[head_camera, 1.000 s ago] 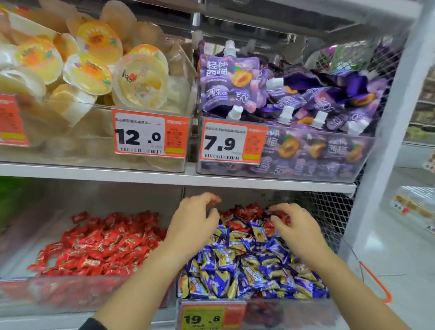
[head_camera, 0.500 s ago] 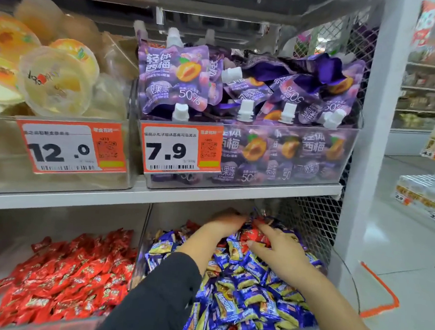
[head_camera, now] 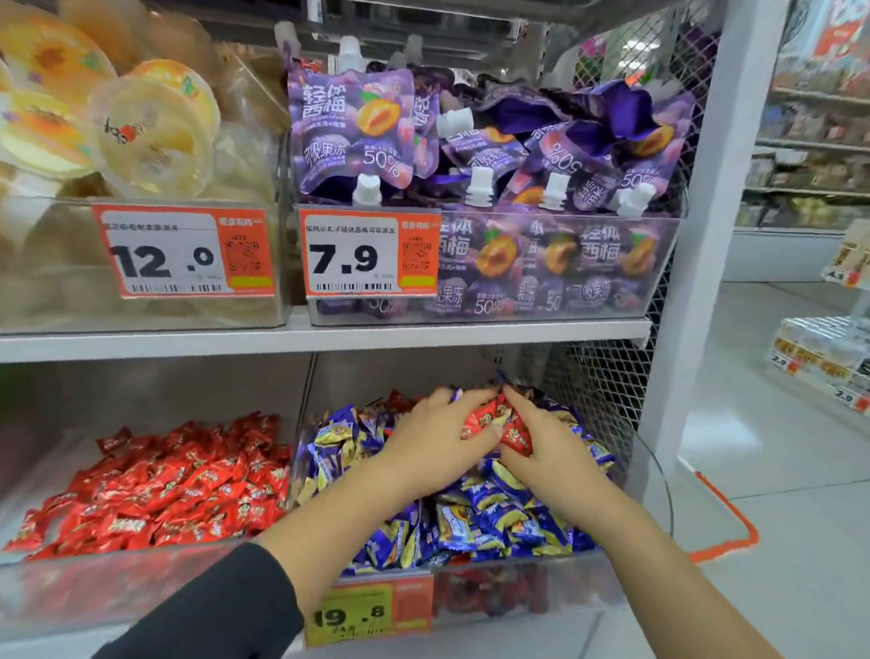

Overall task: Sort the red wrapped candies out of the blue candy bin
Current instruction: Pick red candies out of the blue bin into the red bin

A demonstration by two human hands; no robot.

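The clear blue candy bin (head_camera: 518, 587) on the lower shelf is heaped with blue wrapped candies (head_camera: 486, 518). At the back of that heap, my left hand (head_camera: 430, 442) and my right hand (head_camera: 553, 456) meet over a bunch of red wrapped candies (head_camera: 493, 423). Both hands curl their fingers round the red bunch, which shows between them. A few more red candies (head_camera: 391, 403) peek out behind my left hand. To the left, a neighbouring clear bin (head_camera: 95, 599) holds a pile of red candies (head_camera: 169, 485).
The shelf above carries a bin of purple spouted jelly pouches (head_camera: 484, 178) and a bin of yellow jelly cups (head_camera: 102, 126), with price tags 7.9 and 12.0. A white upright post (head_camera: 701, 245) and wire mesh bound the right side. An aisle lies to the right.
My hands reached to the back of the blue candy heap, came together and gathered red candies between them. The camera moved closer and shifted right.
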